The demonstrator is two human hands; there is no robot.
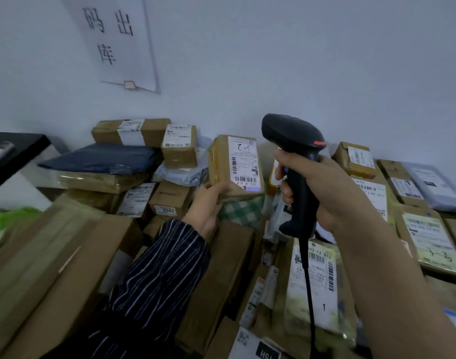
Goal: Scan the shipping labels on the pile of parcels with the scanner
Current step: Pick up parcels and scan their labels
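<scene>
Noted left hand at centre frame, holding small brown parcel up off pile, fingers curled under its lower edge. Saw shipping label on it turned toward cam, tilted. Noted right hand just right of parcel, fingers wrapped round handle of black scanner; couldn't tell trigger pressed or not. Couldn't see scanner window, so marked aim unconfirmed.

Risks (judged):
- Rated wrong read likeliest: logged other barcoded labels close below & right of scanner, e.g. on taped pkg. Cause = stray beam onto one, giving dup or skipped parcel.
- Counted 2+ barcodes on held label; feared no-read or wrong code from tilt / tape glare.
- Found grip low, along one edge only; feared tip fwd & drop into pile.
- Saw cable hanging across pkgs at lower centre; possible snag on a corner, jerking aim.
- Found no visible split btw scanned / unscanned; easy miscount.

Containers: found all sealed; couldn't see contents of any.
- Logged cardboard boxes mid-left, incl. one marked 3347.
- Logged big cartons lower left.
- Logged dark blue bag at upper left of pile.
- Logged grey mailer far right.
- Logged green checked bag just below held parcel.
</scene>
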